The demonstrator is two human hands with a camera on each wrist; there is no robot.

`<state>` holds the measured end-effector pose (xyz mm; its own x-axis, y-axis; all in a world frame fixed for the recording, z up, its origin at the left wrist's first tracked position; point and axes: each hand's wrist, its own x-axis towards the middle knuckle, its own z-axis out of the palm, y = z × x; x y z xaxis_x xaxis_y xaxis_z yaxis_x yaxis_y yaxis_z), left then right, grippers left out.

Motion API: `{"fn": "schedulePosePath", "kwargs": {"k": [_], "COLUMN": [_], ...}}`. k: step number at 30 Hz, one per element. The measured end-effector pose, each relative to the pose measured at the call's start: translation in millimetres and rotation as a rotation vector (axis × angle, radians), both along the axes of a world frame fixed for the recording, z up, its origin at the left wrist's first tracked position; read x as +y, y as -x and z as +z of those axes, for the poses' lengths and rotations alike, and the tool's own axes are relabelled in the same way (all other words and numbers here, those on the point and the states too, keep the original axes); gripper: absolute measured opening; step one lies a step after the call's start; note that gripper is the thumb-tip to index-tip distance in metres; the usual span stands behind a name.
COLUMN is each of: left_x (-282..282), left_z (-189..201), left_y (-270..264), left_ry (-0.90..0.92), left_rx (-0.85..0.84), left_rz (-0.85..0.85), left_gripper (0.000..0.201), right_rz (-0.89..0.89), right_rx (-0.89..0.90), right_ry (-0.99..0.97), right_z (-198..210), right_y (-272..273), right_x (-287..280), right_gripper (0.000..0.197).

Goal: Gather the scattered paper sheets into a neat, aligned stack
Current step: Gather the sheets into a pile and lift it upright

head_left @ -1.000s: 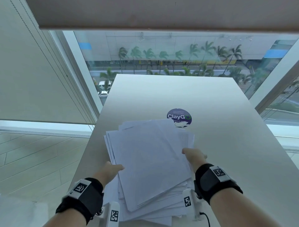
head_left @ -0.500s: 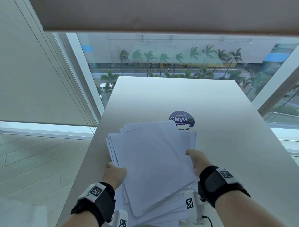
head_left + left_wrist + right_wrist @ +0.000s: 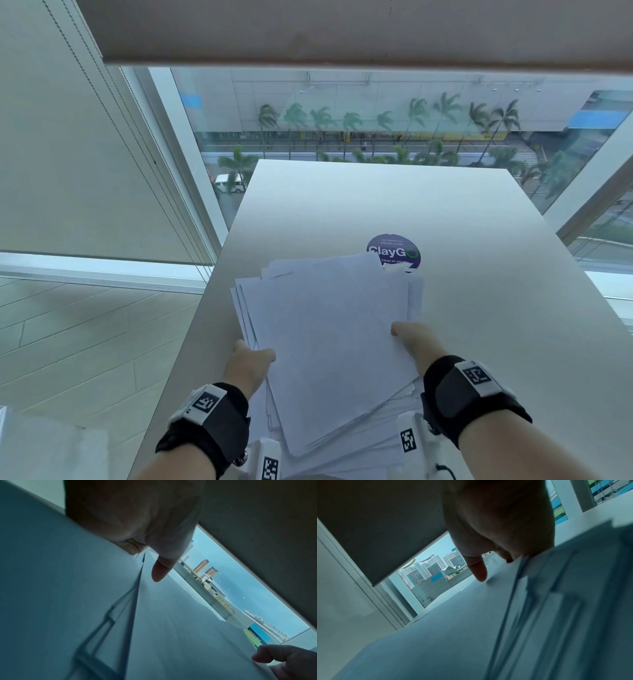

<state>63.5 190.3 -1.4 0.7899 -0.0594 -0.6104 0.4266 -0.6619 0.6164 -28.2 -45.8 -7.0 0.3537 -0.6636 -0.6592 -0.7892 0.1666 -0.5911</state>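
Your left hand [image 3: 249,364] grips the left edge of the paper sheets [image 3: 329,346], thumb on top; your right hand [image 3: 412,344] grips the right edge the same way. The sheets lie fanned and misaligned on the white surface [image 3: 479,308], their far corner overlapping a round purple ClayGo sticker [image 3: 394,251].

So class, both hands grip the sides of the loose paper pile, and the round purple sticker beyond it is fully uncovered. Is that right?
Not quite: the purple sticker is partly covered by the paper pile, as the head view shows. The left hand and right hand do grip its sides.
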Motion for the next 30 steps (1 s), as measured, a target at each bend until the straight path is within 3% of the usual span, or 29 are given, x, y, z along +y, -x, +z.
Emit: {"fn": "schedulePosePath", "kwargs": {"k": [5,9,13,15,18,22,24,27,28,30], "left_x": [3,5,13,17,19,21,22,24,24,24], "left_z": [4,2,-10,-11,-2,-10,-14,-15,-13,-10], "left_y": [1,0,-6,-8,-3,-1,-4,-8,-8,-8], "left_ry": [0.023,0.028,0.014,0.013,-0.018,-0.045,-0.03,0.058,0.084,0.102], "left_rx": [0.013,0.002,-0.039,-0.056,-0.101,-0.164,-0.147,-0.054,-0.032,-0.005], "left_rz": [0.036,0.0,0.009,0.014,0.013,0.031,0.052,0.088,0.086,0.061], "left_gripper": [0.035,0.059,0.062,0.054,0.012,0.03,0.029,0.019,0.014,0.034], "right_rz": [0.025,0.04,0.052,0.054,0.023,-0.048,-0.003,0.027,0.044,0.083], "right_rx": [-0.013,-0.065,-0.141,-0.208,-0.236,-0.181,-0.164,-0.168,-0.166,-0.144], "right_ry": [-0.044,-0.044,-0.1,-0.145,-0.169,-0.259,-0.312,-0.36,-0.358,-0.33], "right_z": [4,13,15,16,24,28,38,26,25,37], "right_y": [4,0,0,2,5,9,10,11,11,10], "right_x": [3,11,20,26,29,20,22,15,14,20], "right_gripper": [0.013,0.029,0.038,0.051,0.055,0.062,0.068,0.094,0.092,0.077]}}
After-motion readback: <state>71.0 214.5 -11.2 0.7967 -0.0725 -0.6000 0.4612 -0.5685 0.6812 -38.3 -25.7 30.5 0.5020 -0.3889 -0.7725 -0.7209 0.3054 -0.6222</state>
